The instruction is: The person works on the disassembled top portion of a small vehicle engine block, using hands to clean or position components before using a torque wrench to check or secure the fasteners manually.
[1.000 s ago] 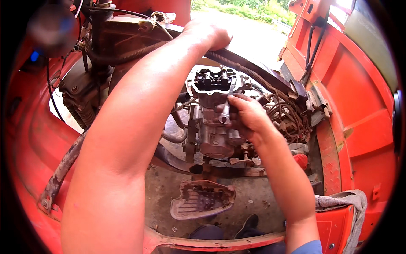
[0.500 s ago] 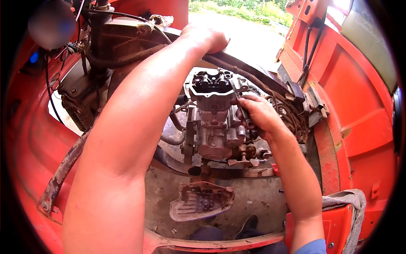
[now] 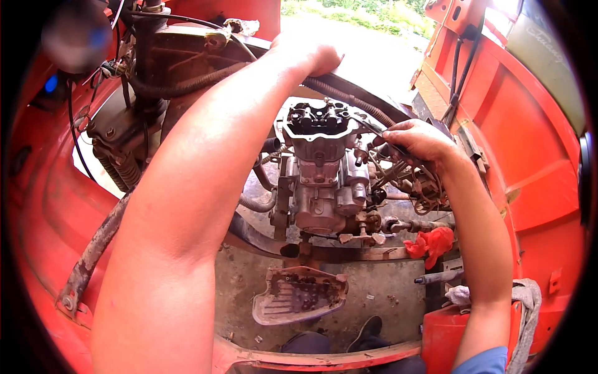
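Note:
My right hand [image 3: 423, 142] grips a dark metal wrench [image 3: 374, 126]. The wrench slants up and left, with its far end by the right side of the engine's open top. The grey engine [image 3: 321, 187] stands upright in a red vehicle frame. Its top cover is off, and dark valve parts [image 3: 321, 115] show inside the pale rim. My left arm reaches across to the far side. There my left hand [image 3: 314, 56] rests on the dark frame beam [image 3: 361, 90], its fingers bent away and mostly hidden in glare.
Ribbed hoses and cables [image 3: 423, 193] crowd the engine's right side. A red cloth [image 3: 431, 244] lies at lower right, above a red box [image 3: 445, 330] with a grey rag [image 3: 528, 311]. A dirty pedal plate [image 3: 299, 296] sits below the engine. Red body panels [image 3: 536, 181] rise at the right.
My right hand has moved right and slightly up with the wrench, away from the engine's side. The wrench lies flatter, and the red cloth is more exposed. My left hand remains on the beam.

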`<state>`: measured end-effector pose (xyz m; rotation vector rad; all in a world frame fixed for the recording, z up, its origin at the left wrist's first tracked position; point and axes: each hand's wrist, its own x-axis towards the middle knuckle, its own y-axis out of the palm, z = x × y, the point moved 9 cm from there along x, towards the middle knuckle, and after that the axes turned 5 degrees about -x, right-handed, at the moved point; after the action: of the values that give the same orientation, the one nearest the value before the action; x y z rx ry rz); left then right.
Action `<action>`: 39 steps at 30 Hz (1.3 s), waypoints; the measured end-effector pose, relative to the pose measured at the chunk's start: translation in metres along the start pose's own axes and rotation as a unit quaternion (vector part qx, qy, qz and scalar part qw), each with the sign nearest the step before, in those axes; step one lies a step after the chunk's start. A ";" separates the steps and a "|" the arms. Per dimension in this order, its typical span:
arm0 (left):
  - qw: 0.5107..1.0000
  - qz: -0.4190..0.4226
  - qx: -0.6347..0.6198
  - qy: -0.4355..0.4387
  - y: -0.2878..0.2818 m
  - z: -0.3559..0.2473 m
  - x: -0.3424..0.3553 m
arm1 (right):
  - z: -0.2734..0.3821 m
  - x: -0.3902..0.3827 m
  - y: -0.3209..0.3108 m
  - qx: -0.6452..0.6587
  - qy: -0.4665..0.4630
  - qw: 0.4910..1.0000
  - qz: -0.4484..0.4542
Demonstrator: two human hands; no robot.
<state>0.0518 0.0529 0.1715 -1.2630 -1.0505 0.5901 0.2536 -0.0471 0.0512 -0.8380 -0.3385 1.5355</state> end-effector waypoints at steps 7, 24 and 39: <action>1.000 0.021 -0.014 0.012 -0.007 -0.007 -0.012 | 0.005 -0.009 0.042 0.173 -0.009 0.984 0.049; 0.999 -0.009 -0.036 0.008 0.011 0.002 0.020 | 0.070 0.004 0.156 0.463 -0.074 0.883 -0.001; 0.999 -0.004 -0.051 -0.019 0.014 0.016 0.019 | 0.000 -0.014 0.040 0.177 -0.019 0.984 0.009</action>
<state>0.0479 0.0798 0.1635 -1.3412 -1.1282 0.5623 0.2228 -0.0672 0.0292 -0.5330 -0.0790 1.5708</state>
